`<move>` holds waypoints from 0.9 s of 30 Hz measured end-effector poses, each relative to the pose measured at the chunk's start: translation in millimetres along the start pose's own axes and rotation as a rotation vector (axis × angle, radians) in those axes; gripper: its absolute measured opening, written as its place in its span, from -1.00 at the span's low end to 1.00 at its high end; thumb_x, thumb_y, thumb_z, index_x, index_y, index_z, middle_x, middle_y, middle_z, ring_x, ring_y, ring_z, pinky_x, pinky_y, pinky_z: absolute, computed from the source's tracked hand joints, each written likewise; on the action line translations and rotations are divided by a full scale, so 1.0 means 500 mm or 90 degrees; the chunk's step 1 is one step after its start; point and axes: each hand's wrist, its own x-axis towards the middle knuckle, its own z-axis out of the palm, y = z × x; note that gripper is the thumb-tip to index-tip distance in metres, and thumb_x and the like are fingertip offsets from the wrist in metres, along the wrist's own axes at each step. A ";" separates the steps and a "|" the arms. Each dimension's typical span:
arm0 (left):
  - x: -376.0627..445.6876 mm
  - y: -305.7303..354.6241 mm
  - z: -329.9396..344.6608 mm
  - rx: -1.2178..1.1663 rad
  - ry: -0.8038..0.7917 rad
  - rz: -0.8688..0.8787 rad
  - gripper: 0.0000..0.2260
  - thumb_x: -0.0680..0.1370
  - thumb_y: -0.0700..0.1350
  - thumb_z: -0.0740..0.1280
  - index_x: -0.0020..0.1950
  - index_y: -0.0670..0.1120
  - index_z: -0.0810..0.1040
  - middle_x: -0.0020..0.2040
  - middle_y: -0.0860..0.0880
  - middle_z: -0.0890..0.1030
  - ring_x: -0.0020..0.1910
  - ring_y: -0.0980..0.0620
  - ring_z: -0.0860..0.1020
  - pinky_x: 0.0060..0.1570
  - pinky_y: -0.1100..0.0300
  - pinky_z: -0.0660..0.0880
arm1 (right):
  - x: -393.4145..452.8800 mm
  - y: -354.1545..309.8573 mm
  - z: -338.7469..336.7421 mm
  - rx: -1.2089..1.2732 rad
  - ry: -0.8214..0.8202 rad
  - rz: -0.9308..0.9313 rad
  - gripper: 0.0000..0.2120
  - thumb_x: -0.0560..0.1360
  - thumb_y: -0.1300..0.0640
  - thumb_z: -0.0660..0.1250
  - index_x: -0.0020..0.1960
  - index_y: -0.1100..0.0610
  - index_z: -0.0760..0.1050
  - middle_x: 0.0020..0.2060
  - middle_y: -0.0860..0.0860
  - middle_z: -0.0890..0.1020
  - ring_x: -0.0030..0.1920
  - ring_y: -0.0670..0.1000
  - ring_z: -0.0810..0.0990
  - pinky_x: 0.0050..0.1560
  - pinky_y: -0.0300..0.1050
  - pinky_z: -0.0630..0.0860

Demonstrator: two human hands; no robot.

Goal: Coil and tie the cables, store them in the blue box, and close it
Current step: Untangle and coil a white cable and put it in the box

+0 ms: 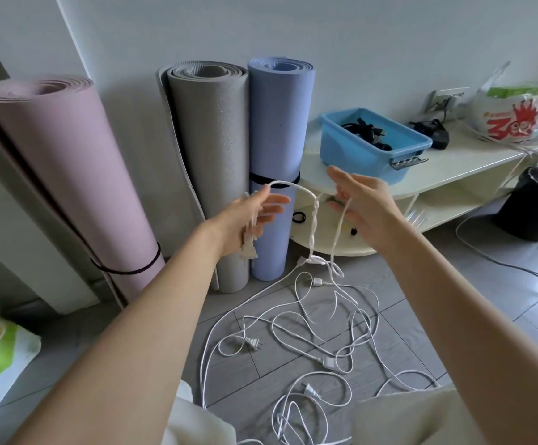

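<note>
- From the head view, the left hand (254,213) holds up a white cable (293,187). Its fingers look mostly straight, and the plug end seems tucked against its palm, so I cannot tell how tight the hold is.
- The right hand (357,200) has its fingers curled round the same cable, near a knot (315,208).
- Pulling hard could make that knot tighter and harder to undo.
- More white cables (309,342) lie in a messy pile on the floor (245,367). Lifting one could drag the others up with it.
- The blue box (373,144) sits open on the low shelf (453,168), with black cords already inside. Loose loops might not fit, and then it won't close.
</note>
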 end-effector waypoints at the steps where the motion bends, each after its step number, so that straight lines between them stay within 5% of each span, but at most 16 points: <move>1: 0.003 0.000 -0.002 -0.062 0.007 0.013 -0.67 0.64 0.09 0.07 -0.05 0.01 0.58 0.00 0.02 0.58 -0.12 0.14 0.52 -0.55 0.44 0.27 | -0.003 -0.001 0.004 0.051 -0.060 0.002 -0.79 0.51 0.17 0.31 -0.28 0.18 0.42 -0.33 0.03 0.46 -0.33 -0.09 0.47 -0.08 -0.13 0.50; 4: 0.007 0.008 0.002 -0.233 -0.023 0.028 -0.67 0.64 0.10 0.02 0.07 0.07 0.56 0.38 -0.08 0.40 0.30 -0.13 0.45 -0.13 0.31 0.55 | -0.004 0.002 0.009 0.090 -0.188 0.015 -0.78 0.56 0.14 0.20 -0.17 0.21 0.53 -0.15 0.04 0.68 -0.08 -0.08 0.65 0.16 -0.09 0.46; 7: 0.005 0.021 0.022 -0.291 -0.087 0.055 -0.66 0.65 0.10 -0.03 0.23 0.07 0.47 0.35 -0.11 0.46 0.29 -0.13 0.46 0.22 0.10 0.42 | -0.003 0.013 0.018 0.091 -0.275 0.069 -0.64 0.59 0.08 0.13 -0.14 0.24 0.62 -0.15 0.13 0.70 -0.08 0.03 0.67 0.10 -0.09 0.57; 10: 0.004 0.032 0.038 -0.354 -0.050 0.063 -0.69 0.63 0.06 0.08 0.22 -0.01 0.51 -0.05 -0.06 0.61 -0.11 0.03 0.63 0.11 0.04 0.50 | -0.008 0.033 0.025 -0.007 -0.315 0.114 -0.77 0.57 0.06 0.18 -0.04 0.22 0.49 -0.32 0.12 0.62 -0.30 0.00 0.65 -0.30 -0.21 0.57; 13: 0.020 0.032 0.010 -0.502 0.123 0.107 -0.73 0.62 0.00 0.17 0.01 -0.11 0.59 -0.32 -0.02 0.48 -0.46 0.13 0.52 -0.16 0.07 0.61 | -0.010 0.051 0.018 -0.254 -0.273 0.126 -0.78 0.60 0.10 0.18 -0.17 0.21 0.37 -0.58 0.02 0.48 -0.44 0.00 0.54 -0.48 -0.28 0.39; 16: 0.030 0.038 -0.013 -0.563 0.219 0.157 -0.72 0.62 0.00 0.17 -0.07 -0.11 0.60 -0.37 0.01 0.43 -0.59 0.18 0.41 -0.43 0.28 0.53 | 0.001 0.075 -0.003 -0.507 -0.214 0.132 -0.64 0.59 0.14 0.17 -0.37 0.16 0.27 -0.66 -0.02 0.37 -0.44 0.08 0.44 -0.45 -0.20 0.30; 20: 0.029 0.068 -0.029 -0.617 0.245 0.250 -0.66 0.65 0.00 0.07 0.23 -0.14 0.52 -0.36 0.04 0.37 -0.60 0.21 0.34 -0.47 0.34 0.41 | 0.011 0.101 -0.041 -0.933 -0.149 0.080 -0.78 0.57 0.14 0.10 -0.21 0.21 0.33 -0.29 0.13 0.44 -0.21 0.13 0.44 -0.28 -0.17 0.33; 23: 0.028 0.074 -0.040 -0.616 0.244 0.255 -0.66 0.65 0.00 0.07 0.25 -0.14 0.50 -0.36 0.04 0.34 -0.62 0.22 0.30 -0.51 0.38 0.32 | 0.008 0.103 -0.051 -0.987 -0.089 0.062 -0.89 0.53 0.22 0.13 -0.09 0.20 0.41 -0.18 0.14 0.42 -0.19 0.14 0.43 -0.20 -0.13 0.35; 27: 0.017 0.060 0.005 -0.439 0.174 0.164 -0.76 0.61 -0.02 0.19 0.05 -0.10 0.59 -0.43 0.04 0.44 -0.61 0.20 0.33 -0.52 0.38 0.37 | 0.016 0.111 -0.029 -0.982 -0.217 0.029 -0.89 0.53 0.16 0.21 -0.06 0.13 0.51 -0.18 0.04 0.53 -0.07 0.11 0.49 -0.04 -0.03 0.40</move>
